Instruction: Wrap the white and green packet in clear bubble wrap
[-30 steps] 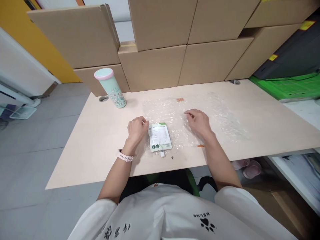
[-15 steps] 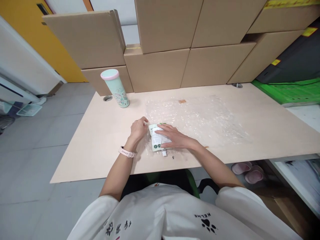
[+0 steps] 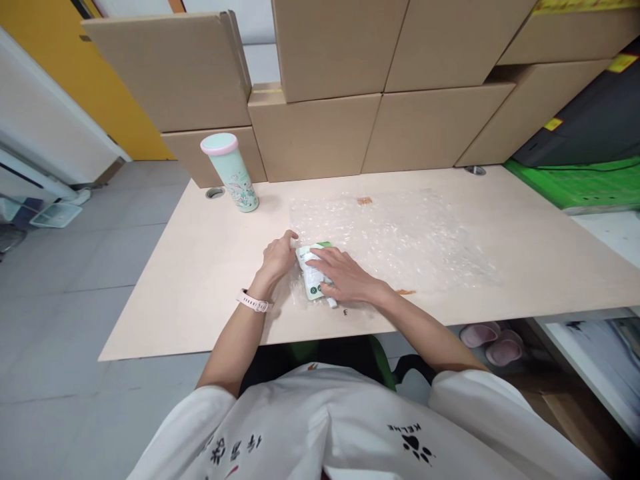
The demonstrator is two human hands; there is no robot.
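A white and green spout pouch (image 3: 313,275) lies on the left end of a clear bubble wrap sheet (image 3: 400,233). Its white cap points toward my body. My right hand (image 3: 345,275) rests across the pouch from the right, fingers spread over its printed face and the thumb near its lower part. My left hand (image 3: 280,256), with a pale pink watch band on the wrist, is at the left edge of the wrap beside the pouch. Its fingers are curled in at the wrap's edge; the fingertips are partly hidden.
A mint tumbler (image 3: 233,175) with a pink rim stands at the back left of the wooden table (image 3: 165,300). Cardboard boxes (image 3: 315,137) are stacked along the back edge. A green crate (image 3: 570,190) is on the right. Pink slippers (image 3: 493,341) lie below.
The pouch has turned slightly under my right hand, its capped end swinging to the right and its top to the left. My left hand stays at the wrap's left edge, almost unmoved.
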